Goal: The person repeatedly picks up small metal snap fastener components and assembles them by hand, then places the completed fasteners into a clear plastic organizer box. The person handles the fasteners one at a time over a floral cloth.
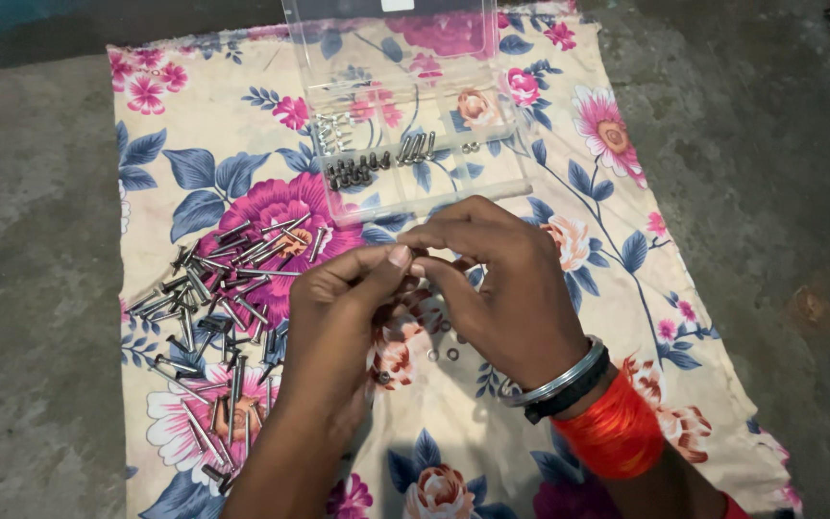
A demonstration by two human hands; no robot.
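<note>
**Small hardware pinched between both hands**

Left of us lies the bolt pile [218, 298]. Our left hand [338, 317] and right hand [506, 288] pinch a tiny part, too small to identify, fingertips meeting below the clear organizer box [415, 144]. We judge slow, steady fingers best.

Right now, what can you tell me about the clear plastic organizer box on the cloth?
The clear plastic organizer box lies open at the far end of the floral cloth, its see-through lid raised toward the top edge of the view. Thin walls split it into small compartments. A few hold sorted metal screws in short rows, darker ones to the left and shinier ones beside them; other compartments look bare. Neither of the hands touches it; both are nearer the camera.
</note>
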